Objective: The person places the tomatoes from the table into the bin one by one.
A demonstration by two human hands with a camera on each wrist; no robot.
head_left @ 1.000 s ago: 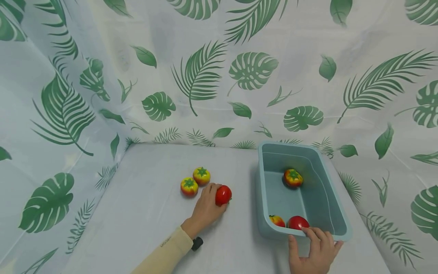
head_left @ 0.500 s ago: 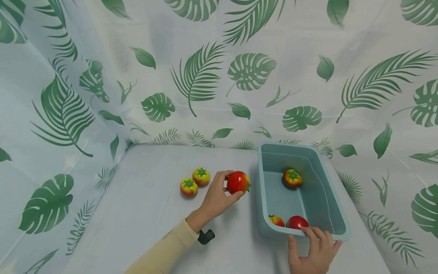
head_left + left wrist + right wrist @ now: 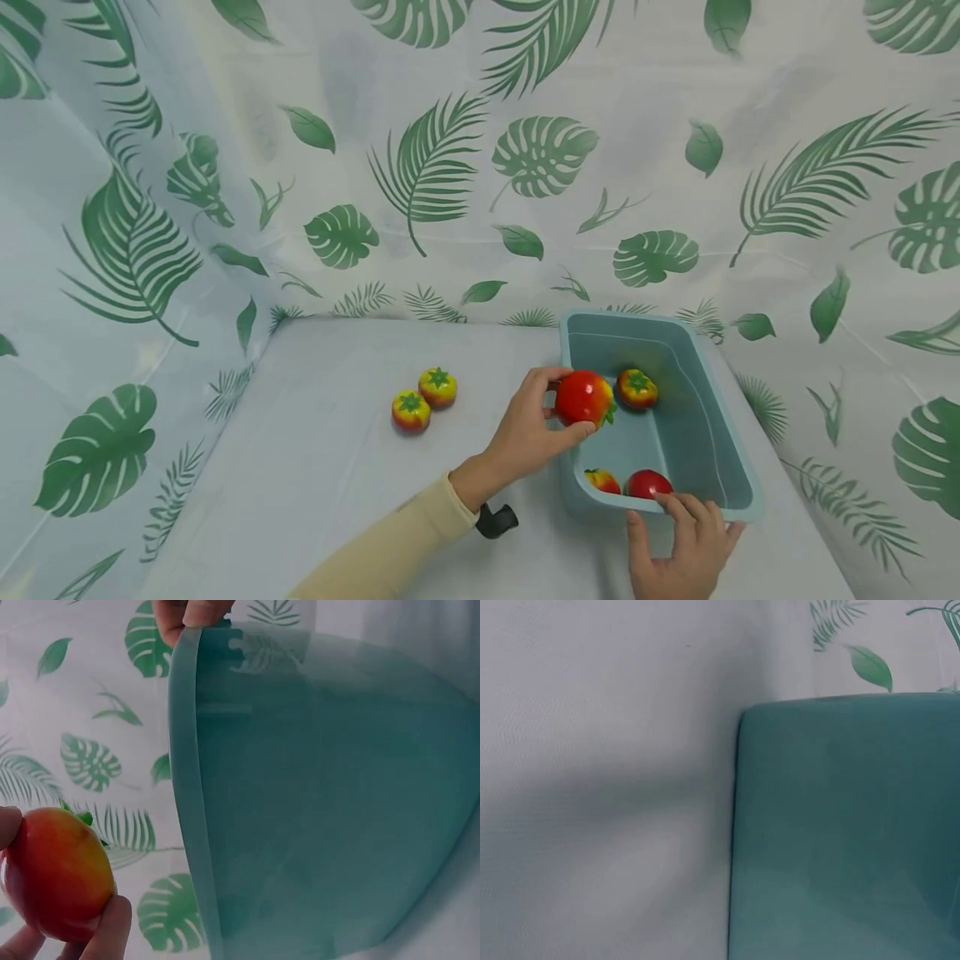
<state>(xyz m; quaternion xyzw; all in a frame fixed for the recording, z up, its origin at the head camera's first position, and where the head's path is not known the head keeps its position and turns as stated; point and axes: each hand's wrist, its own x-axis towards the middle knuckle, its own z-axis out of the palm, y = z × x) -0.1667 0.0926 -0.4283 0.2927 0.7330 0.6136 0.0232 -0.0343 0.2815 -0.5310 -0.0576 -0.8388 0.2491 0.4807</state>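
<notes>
My left hand [image 3: 528,429] holds a red-and-yellow tomato [image 3: 583,397] with a green leafy top. Thumb and fingers wrap its sides, and in the head view it overlaps the left rim of a blue-green bin [image 3: 738,433]. The left wrist view shows this tomato [image 3: 64,874] in the fingers, beside and higher than the bin's wall [image 3: 315,802]. My right hand [image 3: 682,542] grips the bin's near rim, thumb outside and fingers over the edge. Inside the bin are a tomato [image 3: 637,389] toward the back, a red one [image 3: 648,483] and a partly hidden one [image 3: 602,480] at the near wall.
Two yellow-red tomatoes, one nearer [image 3: 410,412] and one farther [image 3: 437,387], stand side by side on the white table [image 3: 300,467] left of the bin. A leaf-printed curtain [image 3: 442,167] rises behind the table. A black device [image 3: 497,521] hangs below the left wrist.
My left hand has lifted the tomato off the table and carried it right, up to the bin's left rim. My right hand keeps its place on the near rim.
</notes>
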